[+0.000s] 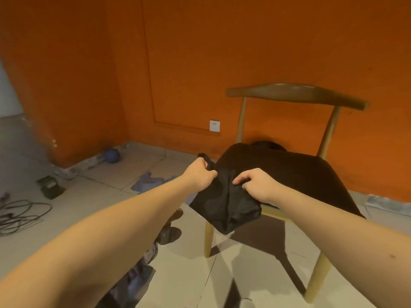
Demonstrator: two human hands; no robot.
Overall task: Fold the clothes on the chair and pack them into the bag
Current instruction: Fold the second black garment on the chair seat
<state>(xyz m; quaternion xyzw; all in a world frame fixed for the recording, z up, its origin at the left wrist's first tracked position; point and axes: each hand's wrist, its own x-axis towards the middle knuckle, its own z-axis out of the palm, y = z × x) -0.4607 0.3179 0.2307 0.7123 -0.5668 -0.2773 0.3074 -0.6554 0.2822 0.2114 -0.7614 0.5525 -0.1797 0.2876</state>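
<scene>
With the left hand (201, 174) and right hand (258, 184) both pinching the black garment (278, 172) on the chair (295, 94), pull its hanging corner taut (evenly) before creasing.

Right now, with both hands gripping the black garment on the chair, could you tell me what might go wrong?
The left hand and right hand pinch only one corner of the black garment, which droops off the chair seat; pulling could drag it to the floor. Cables and a bluish cloth lying nearby could catch a foot.
</scene>
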